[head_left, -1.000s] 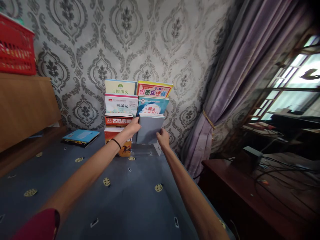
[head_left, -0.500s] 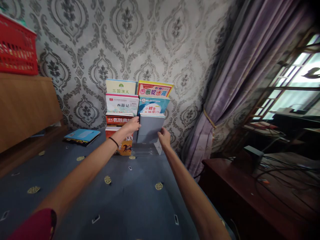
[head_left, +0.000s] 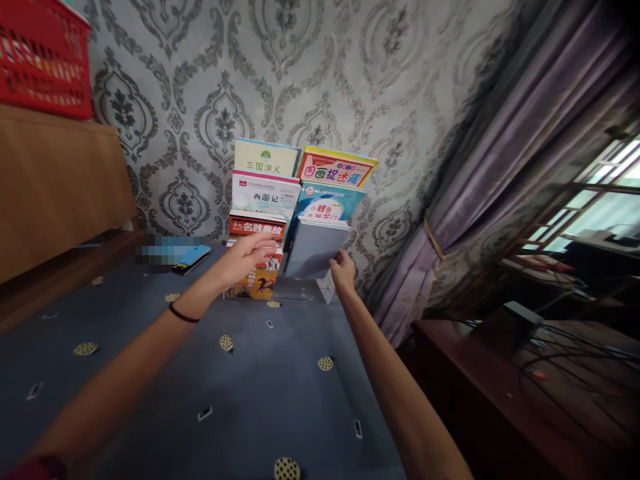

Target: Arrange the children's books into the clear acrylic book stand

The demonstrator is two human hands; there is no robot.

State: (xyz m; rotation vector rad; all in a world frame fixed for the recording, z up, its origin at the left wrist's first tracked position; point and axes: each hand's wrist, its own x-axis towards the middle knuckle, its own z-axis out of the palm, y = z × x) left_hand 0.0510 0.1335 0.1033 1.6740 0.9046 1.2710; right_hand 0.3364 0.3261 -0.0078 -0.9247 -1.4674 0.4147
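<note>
A clear stand (head_left: 327,291) holds books in two stepped columns against the wall. In the right column, a plain grey book (head_left: 315,248) stands at the front, below a blue picture book (head_left: 330,200) and a yellow-edged red book (head_left: 337,168). My right hand (head_left: 344,273) has its fingers curled at the grey book's right edge. With nothing in its outstretched fingers, my left hand (head_left: 243,261) is in front of the left column, over the orange book (head_left: 260,283) and a red book (head_left: 257,227). Higher up are a white book (head_left: 265,197) and a cream book (head_left: 265,160).
A blue book (head_left: 195,255) lies on a dark one on the blue patterned cloth (head_left: 250,387) at left. A red basket (head_left: 47,67) sits on a wooden cabinet (head_left: 60,180). At right are a purple curtain (head_left: 450,187) and a dark red table (head_left: 465,373) with cables.
My left hand has let go of the grey book's left edge and moved left with its fingers extended. My right hand stays at the right edge. The camera view has shifted.
</note>
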